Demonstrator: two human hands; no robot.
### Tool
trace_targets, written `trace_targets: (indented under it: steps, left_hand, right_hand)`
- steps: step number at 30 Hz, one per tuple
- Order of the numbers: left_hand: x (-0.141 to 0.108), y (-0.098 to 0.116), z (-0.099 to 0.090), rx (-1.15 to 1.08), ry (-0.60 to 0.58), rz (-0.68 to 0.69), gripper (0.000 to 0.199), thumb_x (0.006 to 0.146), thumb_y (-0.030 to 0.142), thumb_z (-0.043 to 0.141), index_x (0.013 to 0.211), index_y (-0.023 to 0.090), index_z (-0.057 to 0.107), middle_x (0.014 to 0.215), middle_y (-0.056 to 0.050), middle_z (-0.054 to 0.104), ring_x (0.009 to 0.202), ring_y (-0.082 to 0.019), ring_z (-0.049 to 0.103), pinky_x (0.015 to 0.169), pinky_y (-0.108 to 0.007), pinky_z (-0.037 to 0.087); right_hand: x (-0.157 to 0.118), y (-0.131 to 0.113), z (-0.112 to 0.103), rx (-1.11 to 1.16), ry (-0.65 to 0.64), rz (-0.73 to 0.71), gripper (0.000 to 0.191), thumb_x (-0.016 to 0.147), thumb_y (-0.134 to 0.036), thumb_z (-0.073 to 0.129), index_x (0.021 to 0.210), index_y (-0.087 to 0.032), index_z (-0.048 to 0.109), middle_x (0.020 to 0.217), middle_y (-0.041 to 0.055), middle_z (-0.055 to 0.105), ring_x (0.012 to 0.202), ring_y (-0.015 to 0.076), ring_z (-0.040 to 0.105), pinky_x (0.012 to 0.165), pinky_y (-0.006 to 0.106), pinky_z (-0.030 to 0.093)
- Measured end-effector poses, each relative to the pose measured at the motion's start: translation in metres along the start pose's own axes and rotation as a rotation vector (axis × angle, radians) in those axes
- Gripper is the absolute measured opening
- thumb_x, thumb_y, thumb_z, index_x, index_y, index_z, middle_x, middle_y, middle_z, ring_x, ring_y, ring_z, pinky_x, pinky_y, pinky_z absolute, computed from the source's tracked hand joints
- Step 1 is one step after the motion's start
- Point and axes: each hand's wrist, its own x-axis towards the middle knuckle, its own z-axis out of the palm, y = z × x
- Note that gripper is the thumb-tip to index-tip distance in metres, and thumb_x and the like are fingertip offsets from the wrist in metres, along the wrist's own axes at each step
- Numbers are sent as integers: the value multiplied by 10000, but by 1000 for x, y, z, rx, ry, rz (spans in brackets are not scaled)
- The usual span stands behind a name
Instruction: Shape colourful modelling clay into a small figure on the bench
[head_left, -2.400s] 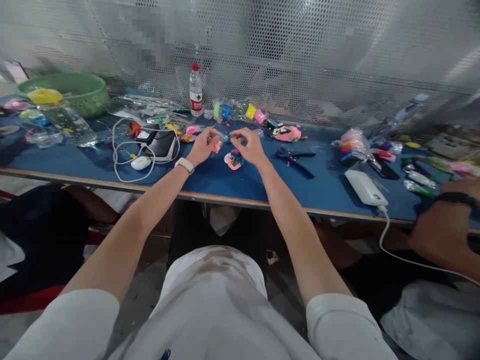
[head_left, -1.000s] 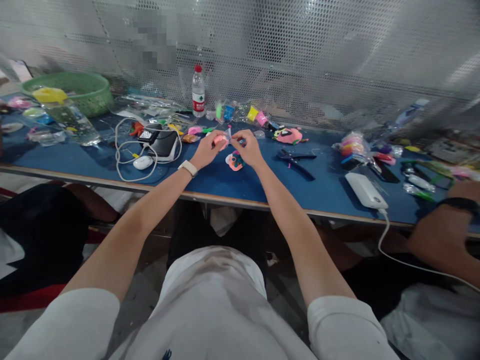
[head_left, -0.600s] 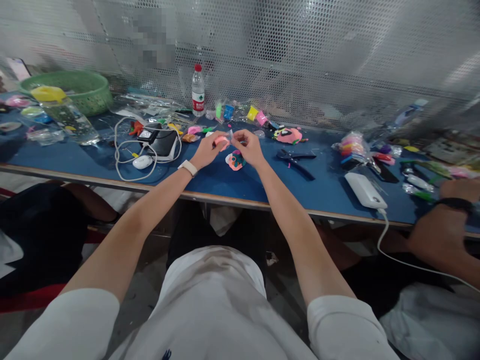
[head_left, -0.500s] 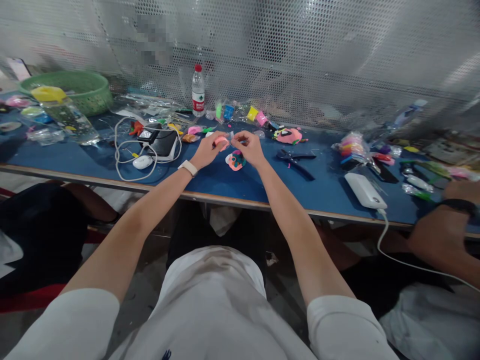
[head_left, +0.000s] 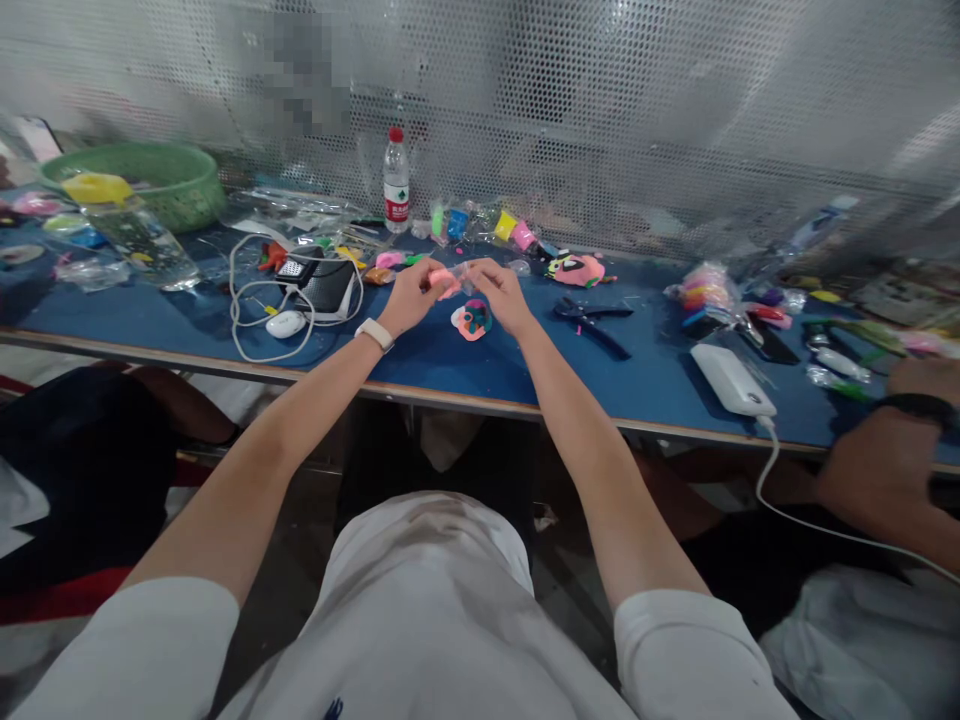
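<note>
My left hand (head_left: 414, 298) is closed around a lump of coral-pink modelling clay (head_left: 444, 282), which partly shows past the fingers. Clear plastic wrapping (head_left: 463, 273) stretches from the clay to my right hand (head_left: 501, 290), whose fingers pinch its other end. Just below the hands, a small multicoloured clay piece (head_left: 472, 320) in coral, white and teal lies flat on the blue table (head_left: 435, 372). To the right rest a dark-handled cutting tool like pliers (head_left: 594, 326) and a larger pink clay figure (head_left: 579, 269) with green and black parts.
Behind my hands stand a red-capped water bottle (head_left: 396, 185) and small coloured clay packs (head_left: 504, 226). White cables loop around a black device (head_left: 322, 285) on the left, near a green basket (head_left: 176, 185). A white power bank (head_left: 731, 380) and a co-worker's arm (head_left: 885, 470) are at right.
More clear plastic shows between my two hands, and the coral clay is turned slightly. My right hand has shifted a little. The clay piece on the table has stayed put.
</note>
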Motion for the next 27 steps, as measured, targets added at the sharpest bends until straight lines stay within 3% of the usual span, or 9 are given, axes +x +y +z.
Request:
trace_targets:
  steps: [5, 8, 10, 13, 18, 23, 27]
  left_hand:
    - [-1, 1, 2, -44, -77, 9, 372, 1061, 596, 796, 1079, 227, 752, 875, -44, 719, 761, -200, 632, 719, -334, 506]
    - [0, -1, 2, -37, -80, -6, 326, 1046, 537, 820, 1043, 217, 758, 857, -42, 720, 755, -192, 618, 708, -321, 488]
    - [1, -2, 1, -42, -67, -2, 324, 1052, 528, 813, 1026, 210, 758, 843, -42, 716, 752, -190, 619, 705, -320, 486]
    - [2, -1, 0, -74, -66, 24, 374, 1059, 576, 800, 1014, 208, 751, 826, -38, 708, 725, -179, 614, 685, -314, 484]
    - [1, 2, 2, -164, -121, 30, 551, 1056, 758, 747, 1051, 207, 742, 834, -43, 724, 683, -164, 625, 657, -306, 504]
    - [1, -5, 7, -258, -89, -20, 596, 1103, 800, 637, 1292, 243, 730, 780, -15, 680, 626, -173, 622, 647, -334, 561]
    - [0, -9, 8, -321, -98, -53, 521, 1096, 732, 705, 1352, 279, 674, 773, -5, 663, 595, -174, 620, 640, -358, 586]
  right_hand:
    - [1, 1, -4, 73, -82, -32, 366, 998, -566, 753, 779, -284, 834, 1179, 79, 826, 1129, 293, 751, 986, 461, 657]
    - [1, 3, -4, -23, -67, -13, 265, 957, -493, 787, 795, -290, 837, 1174, 77, 820, 1142, 291, 757, 976, 454, 659]
    - [0, 4, -4, -104, -25, -7, 252, 939, -526, 829, 856, -290, 855, 1210, 81, 818, 1140, 287, 758, 935, 437, 655]
    - [0, 5, -6, -200, 13, -35, 396, 915, -666, 887, 883, -272, 865, 1218, 99, 825, 1092, 286, 759, 894, 435, 642]
    - [0, 3, -9, -245, -25, -54, 598, 882, -876, 865, 905, -279, 898, 1176, 114, 854, 1029, 295, 777, 868, 459, 626]
    - [1, -1, -12, -265, -21, -43, 584, 861, -874, 896, 942, -296, 912, 1162, 111, 870, 1054, 307, 787, 902, 479, 631]
    - [0, -1, -13, -270, -53, -77, 571, 877, -851, 890, 982, -290, 914, 1222, 116, 862, 1088, 308, 785, 899, 472, 627]
